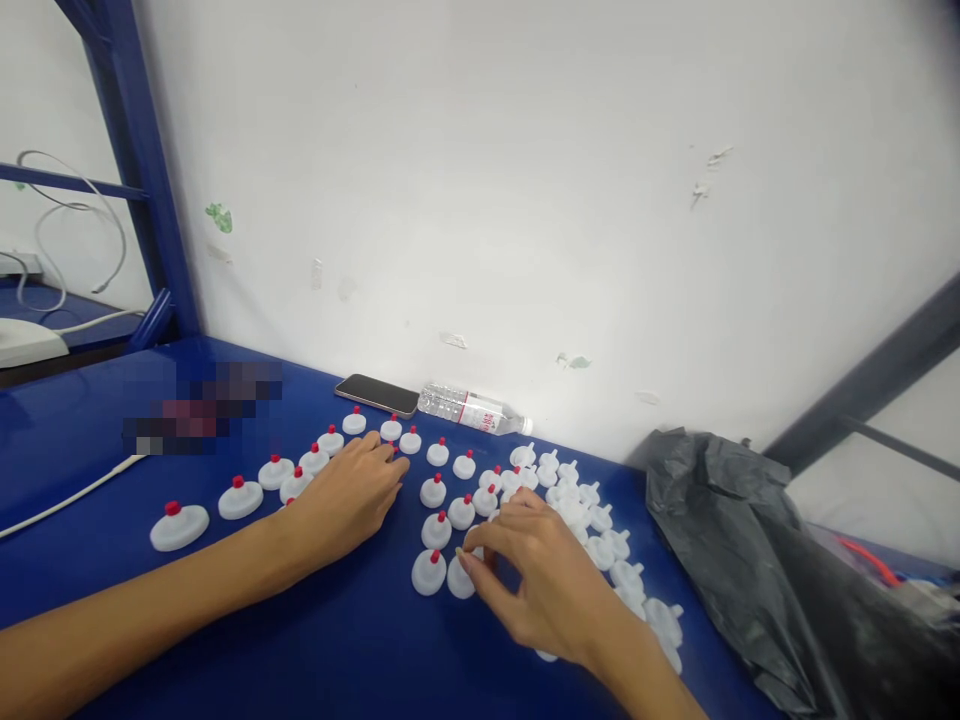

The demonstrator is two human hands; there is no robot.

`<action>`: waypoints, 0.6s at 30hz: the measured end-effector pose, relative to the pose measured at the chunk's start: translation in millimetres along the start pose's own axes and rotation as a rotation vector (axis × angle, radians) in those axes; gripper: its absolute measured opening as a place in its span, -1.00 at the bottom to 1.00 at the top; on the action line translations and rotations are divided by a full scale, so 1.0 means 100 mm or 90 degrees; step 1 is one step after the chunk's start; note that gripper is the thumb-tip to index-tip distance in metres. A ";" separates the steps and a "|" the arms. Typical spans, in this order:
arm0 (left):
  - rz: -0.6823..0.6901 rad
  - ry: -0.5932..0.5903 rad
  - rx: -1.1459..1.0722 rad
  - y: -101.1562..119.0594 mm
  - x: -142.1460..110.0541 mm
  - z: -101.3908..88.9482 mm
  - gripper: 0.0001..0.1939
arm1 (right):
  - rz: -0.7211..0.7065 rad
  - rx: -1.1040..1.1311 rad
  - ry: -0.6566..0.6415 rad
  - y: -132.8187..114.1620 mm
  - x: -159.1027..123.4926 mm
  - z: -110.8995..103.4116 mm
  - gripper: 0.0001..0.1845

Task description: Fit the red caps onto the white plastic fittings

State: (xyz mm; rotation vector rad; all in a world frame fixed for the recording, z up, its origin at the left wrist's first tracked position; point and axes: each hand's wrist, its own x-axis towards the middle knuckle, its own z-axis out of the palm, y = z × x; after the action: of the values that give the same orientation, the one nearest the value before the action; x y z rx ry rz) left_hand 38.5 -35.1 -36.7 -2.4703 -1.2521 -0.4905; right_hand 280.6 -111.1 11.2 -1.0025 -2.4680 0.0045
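Many round white caps, most with small red tips, stand on the blue table. My left hand (352, 495) reaches in among the left rows, palm down, its fingers curled together. A red tip shows just beside those fingers, but what lies under them is hidden. My right hand (536, 575) is closed in a pinch, thumb and forefinger meeting at the top of a white cap (460, 578) in the front row. Its tip is covered by my fingers. Just left of it, another red-tipped cap (428, 573) stands upright on the table.
White nozzle pieces without red tips (600, 550) are heaped right of my right hand. A phone (377, 393) and a clear bottle (474, 408) lie along the wall. A dark plastic bag (720, 540) slumps at the right; a white cable (71, 497) runs across the left.
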 end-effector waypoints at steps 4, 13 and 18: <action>-0.002 -0.036 -0.010 -0.02 0.01 0.02 -0.83 | 0.041 -0.028 -0.014 0.06 -0.01 -0.06 -0.79; 0.026 -0.041 -0.057 -0.02 -0.02 0.14 -0.80 | 0.435 0.332 -0.391 0.21 -0.12 -0.61 -0.69; 0.044 -0.033 -0.100 0.02 -0.03 0.12 -0.79 | 0.474 0.352 -0.442 0.29 -0.19 -0.61 -0.76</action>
State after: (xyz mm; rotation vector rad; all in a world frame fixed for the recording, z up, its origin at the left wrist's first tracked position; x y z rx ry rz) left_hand 40.0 -32.9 -48.4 -2.6617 -1.1849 -0.5291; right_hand 336.8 -112.9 52.0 -1.7629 -2.2086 1.3841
